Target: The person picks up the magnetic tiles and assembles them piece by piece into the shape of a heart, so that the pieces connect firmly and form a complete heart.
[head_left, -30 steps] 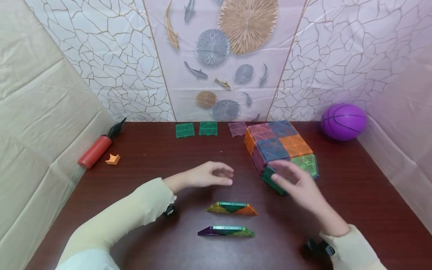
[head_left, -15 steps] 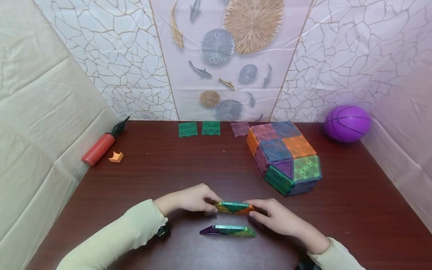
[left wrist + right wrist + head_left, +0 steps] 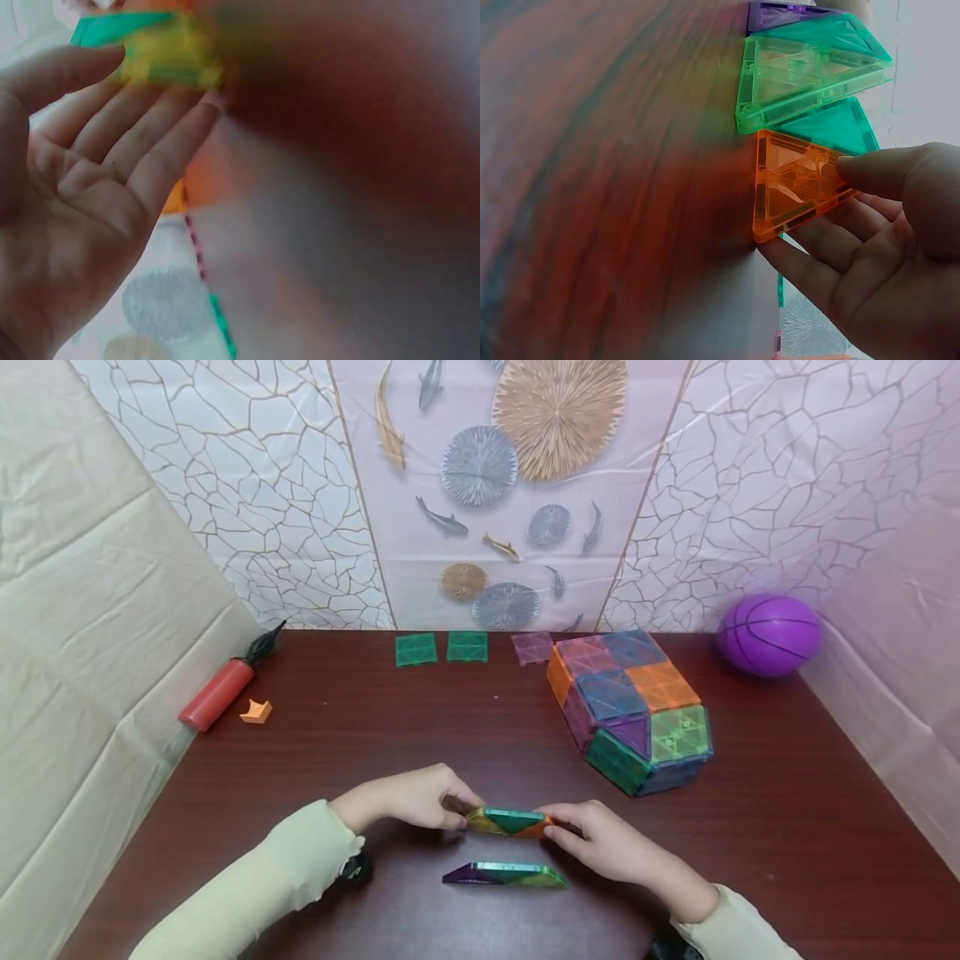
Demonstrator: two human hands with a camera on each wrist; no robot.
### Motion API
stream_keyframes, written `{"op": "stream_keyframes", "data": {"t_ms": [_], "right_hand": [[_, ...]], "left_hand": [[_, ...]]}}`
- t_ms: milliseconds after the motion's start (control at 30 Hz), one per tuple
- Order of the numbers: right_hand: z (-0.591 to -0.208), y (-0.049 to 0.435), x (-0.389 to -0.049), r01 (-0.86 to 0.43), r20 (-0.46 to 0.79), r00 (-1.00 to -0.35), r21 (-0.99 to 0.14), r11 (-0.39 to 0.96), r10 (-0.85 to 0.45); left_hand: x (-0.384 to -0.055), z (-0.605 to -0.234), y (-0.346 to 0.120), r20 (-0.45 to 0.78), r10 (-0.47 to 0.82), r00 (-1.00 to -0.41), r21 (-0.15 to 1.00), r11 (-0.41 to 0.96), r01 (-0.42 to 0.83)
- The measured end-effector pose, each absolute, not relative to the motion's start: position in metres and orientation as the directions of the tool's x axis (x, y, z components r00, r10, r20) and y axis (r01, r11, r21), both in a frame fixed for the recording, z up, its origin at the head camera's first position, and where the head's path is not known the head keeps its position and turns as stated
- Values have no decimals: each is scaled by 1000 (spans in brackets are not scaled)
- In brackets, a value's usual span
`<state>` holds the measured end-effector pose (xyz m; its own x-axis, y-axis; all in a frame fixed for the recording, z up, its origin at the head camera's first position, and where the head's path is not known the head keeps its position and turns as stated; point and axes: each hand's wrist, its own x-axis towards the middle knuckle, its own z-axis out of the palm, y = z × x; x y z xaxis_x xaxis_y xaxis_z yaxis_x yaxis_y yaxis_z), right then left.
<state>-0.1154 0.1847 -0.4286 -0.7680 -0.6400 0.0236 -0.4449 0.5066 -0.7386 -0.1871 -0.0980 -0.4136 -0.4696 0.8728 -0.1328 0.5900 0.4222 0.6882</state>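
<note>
A standing row of magnetic tiles (image 3: pixel 513 821) joins yellow, green and orange triangles. My left hand (image 3: pixel 416 797) pinches its yellow end; in the left wrist view the thumb lies on the yellow tile (image 3: pixel 161 56), which is blurred. At the other end my right hand (image 3: pixel 607 842) grips the orange triangle tile (image 3: pixel 795 184) between thumb and fingers, as the right wrist view shows. Nearer the person stands a second row (image 3: pixel 506 874), of purple, green and light green triangles, which neither hand touches.
A low box-like build of magnetic tiles (image 3: pixel 667 685) sits at the right. Behind lie two green square tiles (image 3: pixel 416 649) and a pink one (image 3: pixel 532 647). A purple ball (image 3: pixel 770 635), a red hand pump (image 3: pixel 217 695) and a small orange piece (image 3: pixel 256 712) flank the table.
My right hand has left the green tile at the build's front corner, which now stands against it. Both hands have come to the yellow, green and orange row and shifted it slightly left.
</note>
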Motion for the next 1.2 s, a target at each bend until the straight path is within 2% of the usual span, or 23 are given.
{"op": "stream_keyframes", "data": {"t_ms": [100,300,500,667,800,933,1067,1200], "right_hand": [[-428,185,-115,-437,17,-774,-738,514,-633],[-428,186,-113,-398,-19,-778,-759,516,-629],[-428,185,-110,-405,-10,-775,-759,509,-631],[-425,187,-111,-403,-8,-777,-762,507,-630],[-425,185,-112,-393,-24,-778,-761,516,-628],[-426,184,-112,-411,-12,-773,-752,514,-635],[-426,187,-112,-423,1,-771,-749,511,-636],[-426,188,-113,-403,-21,-776,-752,522,-631]], "left_hand": [[-208,-407,-94,-121,863,-490,661,438,609],[-266,-413,-71,-4,750,-661,621,520,586],[-320,-429,-66,6,560,-829,595,664,453],[-350,-435,-80,-11,372,-928,542,782,307],[-357,-436,-102,-47,250,-967,479,855,198],[-356,-435,-115,-107,218,-970,437,887,152],[-351,-434,-118,-116,252,-961,393,900,189],[-336,-433,-120,-88,332,-939,312,904,290]]}}
